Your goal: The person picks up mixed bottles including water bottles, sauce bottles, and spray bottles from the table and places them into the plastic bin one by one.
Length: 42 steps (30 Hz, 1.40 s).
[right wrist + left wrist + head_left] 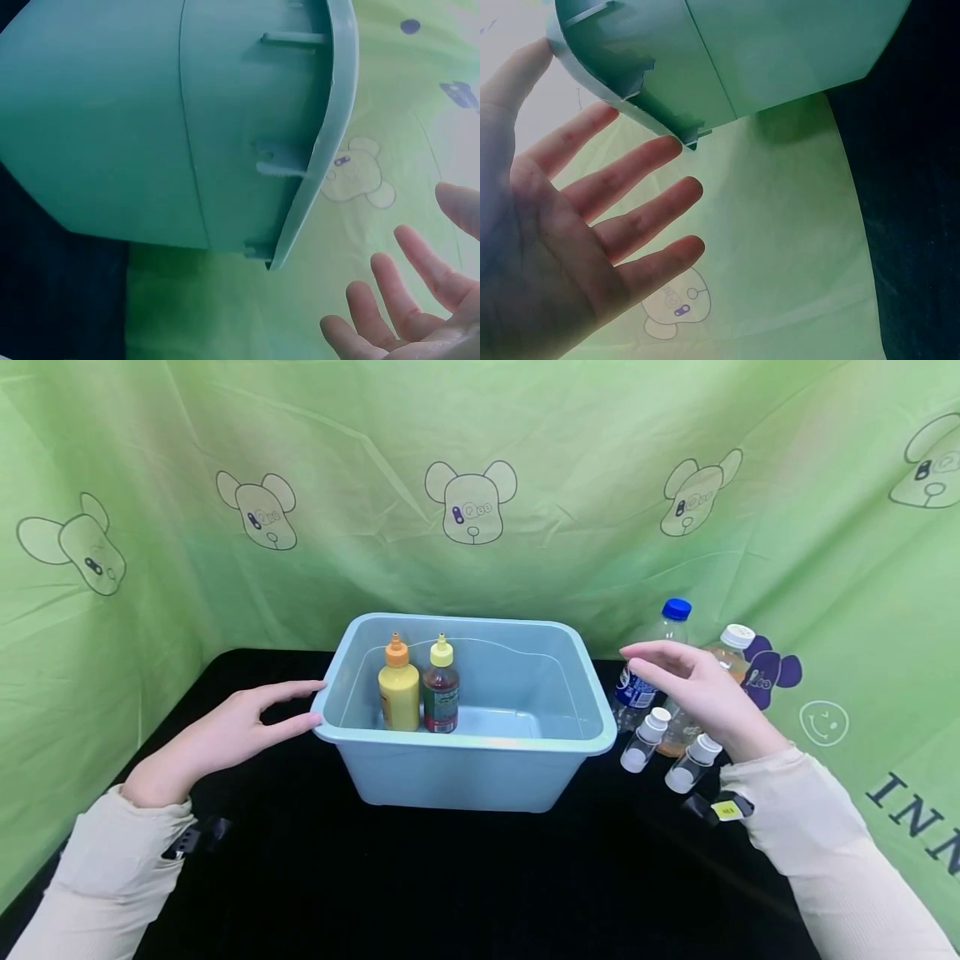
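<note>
A light blue plastic tub [465, 772] stands on the black table. In it, toward the left, are a yellow squeeze bottle [401, 697] with an orange nozzle cap and a dark sauce bottle [441, 693] with a yellow cap, both upright. My left hand [225, 731] touches the tub's left rim with fingertips, fingers extended and spread; the left wrist view shows the same hand [607, 210] against the rim. Right of the tub, my right hand [697, 689] hovers over several bottles. Its fingers [401, 296] are loosely bent, apart from the tub, holding nothing.
By the tub's right side stand a blue-capped bottle [636, 689], a white-capped bottle [733, 650] partly hidden by my right hand, and two small clear bottles, a nearer one [693, 763] and another one [645, 742]. Green printed cloth [562, 568] hangs behind and on both sides.
</note>
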Tool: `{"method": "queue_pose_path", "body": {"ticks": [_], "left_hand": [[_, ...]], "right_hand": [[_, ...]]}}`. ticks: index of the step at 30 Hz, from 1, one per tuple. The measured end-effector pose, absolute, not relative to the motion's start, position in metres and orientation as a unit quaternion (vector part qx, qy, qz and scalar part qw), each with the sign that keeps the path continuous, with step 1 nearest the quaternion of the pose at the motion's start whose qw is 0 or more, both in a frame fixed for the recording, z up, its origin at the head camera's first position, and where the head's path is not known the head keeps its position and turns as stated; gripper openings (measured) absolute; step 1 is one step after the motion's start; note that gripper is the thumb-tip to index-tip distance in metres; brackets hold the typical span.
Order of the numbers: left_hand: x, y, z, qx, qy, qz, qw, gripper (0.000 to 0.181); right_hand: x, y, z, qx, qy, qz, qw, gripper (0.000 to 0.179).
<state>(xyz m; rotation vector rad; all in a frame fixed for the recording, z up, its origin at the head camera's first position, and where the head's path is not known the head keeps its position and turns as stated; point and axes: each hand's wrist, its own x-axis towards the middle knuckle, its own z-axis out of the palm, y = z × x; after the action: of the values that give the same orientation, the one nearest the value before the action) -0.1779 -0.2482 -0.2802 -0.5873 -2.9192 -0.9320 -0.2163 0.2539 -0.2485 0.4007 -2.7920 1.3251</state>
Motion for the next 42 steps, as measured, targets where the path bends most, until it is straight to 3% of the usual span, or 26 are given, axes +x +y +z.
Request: {"method": "queue_pose_path", "body": {"ticks": [15, 32, 42], "left_hand": [[-0.177, -0.247, -0.279, -0.185, -0.937, -0.296, 0.011, 0.049], [-0.179, -0.248, -0.28, -0.186, -0.937, -0.295, 0.011, 0.049], [-0.179, -0.248, -0.28, -0.187, -0.938, -0.293, 0.013, 0.049]], "right_hand": [[-0.211, 0.277, -0.265, 0.149, -0.868, 0.469, 0.065, 0.027], [-0.206, 0.309, -0.287, 0.156, -0.79, 0.587, 0.09, 0.026], [-0.201, 0.32, -0.296, 0.102, -0.84, 0.517, 0.128, 0.025]]}}
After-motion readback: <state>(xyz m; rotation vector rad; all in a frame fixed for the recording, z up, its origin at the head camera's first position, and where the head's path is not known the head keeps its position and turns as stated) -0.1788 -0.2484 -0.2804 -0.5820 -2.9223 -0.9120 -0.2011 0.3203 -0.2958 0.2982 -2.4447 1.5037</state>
